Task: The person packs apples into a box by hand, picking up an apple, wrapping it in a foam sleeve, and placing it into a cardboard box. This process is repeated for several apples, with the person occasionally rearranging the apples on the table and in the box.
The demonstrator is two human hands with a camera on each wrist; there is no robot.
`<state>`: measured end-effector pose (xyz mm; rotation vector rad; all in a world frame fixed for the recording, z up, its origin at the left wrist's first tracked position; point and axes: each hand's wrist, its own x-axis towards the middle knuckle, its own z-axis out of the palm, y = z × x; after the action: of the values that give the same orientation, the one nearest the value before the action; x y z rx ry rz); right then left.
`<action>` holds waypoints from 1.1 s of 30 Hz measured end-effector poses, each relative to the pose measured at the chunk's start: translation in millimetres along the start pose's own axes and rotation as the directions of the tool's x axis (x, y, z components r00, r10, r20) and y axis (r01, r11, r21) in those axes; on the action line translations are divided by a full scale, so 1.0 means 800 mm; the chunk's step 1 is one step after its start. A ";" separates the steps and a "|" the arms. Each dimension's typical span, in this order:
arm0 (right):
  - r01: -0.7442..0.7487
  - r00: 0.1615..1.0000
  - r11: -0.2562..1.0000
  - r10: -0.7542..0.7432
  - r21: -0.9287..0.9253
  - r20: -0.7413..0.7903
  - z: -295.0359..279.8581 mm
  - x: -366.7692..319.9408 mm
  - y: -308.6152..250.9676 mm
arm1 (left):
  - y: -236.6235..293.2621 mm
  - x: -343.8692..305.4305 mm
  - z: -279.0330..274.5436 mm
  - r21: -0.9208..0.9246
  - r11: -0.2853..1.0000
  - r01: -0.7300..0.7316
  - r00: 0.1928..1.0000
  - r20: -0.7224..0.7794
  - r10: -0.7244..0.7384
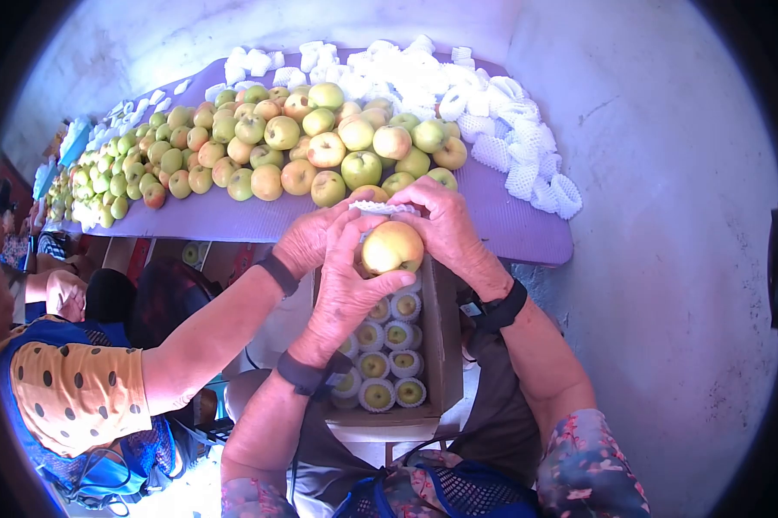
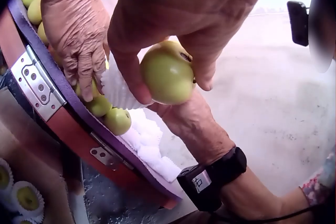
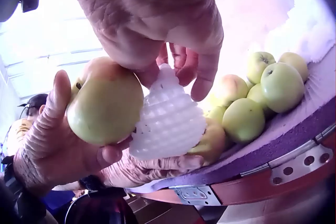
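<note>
A yellow-green apple (image 1: 393,248) is held by my left hand (image 1: 341,289), with fingers and thumb around its sides. My right hand (image 1: 445,220) pinches one end of a white foam net sleeve (image 3: 168,121), which hangs right beside the apple in the right wrist view. Both are raised over the near edge of the purple-covered table (image 1: 233,217). Another person's hand (image 2: 79,40) reaches in from the left and rests at the loose apples (image 1: 354,138) piled on the table.
Below my hands stands a cardboard box (image 1: 440,363) with rows of apples in foam nets (image 1: 373,365). More foam nets (image 1: 389,73) lie heaped along the table's back and right end. A pale wall (image 1: 656,216) rises on the right. The other person's polka-dot sleeve (image 1: 82,388) is close at left.
</note>
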<state>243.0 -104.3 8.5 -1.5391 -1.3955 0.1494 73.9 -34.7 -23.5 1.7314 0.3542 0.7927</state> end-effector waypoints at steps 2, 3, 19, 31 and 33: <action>0.034 0.999 0.999 -0.034 -0.041 0.010 -0.002 0.000 0.003 | 0.002 -0.002 0.001 0.052 0.999 0.004 1.000 -0.018 -0.003; 0.049 0.999 0.996 -0.049 -0.080 -0.006 -0.003 0.000 0.004 | 0.005 -0.002 0.002 0.053 0.998 0.015 1.000 -0.026 -0.014; 0.052 0.998 0.994 -0.049 -0.101 0.041 0.012 -0.011 0.010 | 0.026 -0.004 0.007 0.493 0.867 0.074 0.980 -0.199 0.030; 0.065 0.996 0.997 -0.067 -0.036 -0.050 0.026 -0.013 0.008 | 0.005 -0.001 -0.012 0.244 0.966 0.083 0.996 -0.033 -0.077; 0.066 0.996 0.996 -0.069 -0.065 -0.054 0.025 -0.014 0.007 | 0.000 0.001 -0.014 0.192 0.977 0.093 0.996 -0.022 -0.091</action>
<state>230.4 -100.7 -10.7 -1.5341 -1.4177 0.0206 67.0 -26.3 -22.1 1.8758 0.5310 0.7222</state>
